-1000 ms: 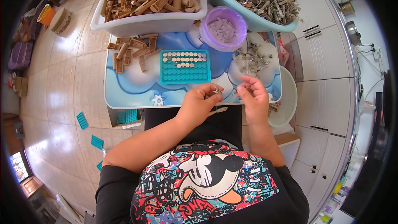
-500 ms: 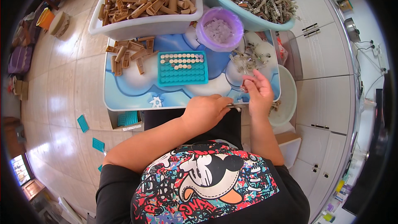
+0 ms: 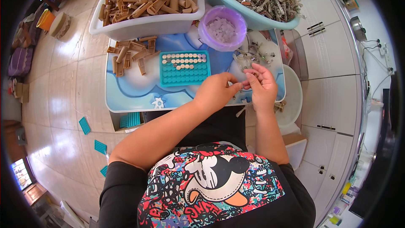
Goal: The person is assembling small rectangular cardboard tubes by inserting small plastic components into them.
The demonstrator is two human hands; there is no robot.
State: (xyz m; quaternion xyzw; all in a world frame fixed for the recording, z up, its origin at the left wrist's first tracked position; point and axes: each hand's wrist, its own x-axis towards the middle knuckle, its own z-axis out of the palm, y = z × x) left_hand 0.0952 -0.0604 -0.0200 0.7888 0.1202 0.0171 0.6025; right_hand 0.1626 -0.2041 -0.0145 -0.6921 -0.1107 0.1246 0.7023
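Observation:
Over the table's front right part my two hands meet, fingertips nearly touching. My left hand is closed in a pinch, and a thin pale piece hangs just below its fingers. My right hand has its fingers bent together around a small part, mostly hidden by the fingers. Just beyond them lies a loose heap of small wired parts with clear and metallic bits. Left of my hands sits a teal tray with rounded cells; its back rows hold several round, pale, button-like discs.
Brown plastic casings lie on the table at left. Behind stand a white tub of such casings, a purple bowl of whitish pieces and a blue basin of wired parts. A pale green basin is at right.
My left hand has moved from the table's front edge up and to the right, reaching my right hand's fingers. My right hand stays nearly in place, its fingers bent closer together.

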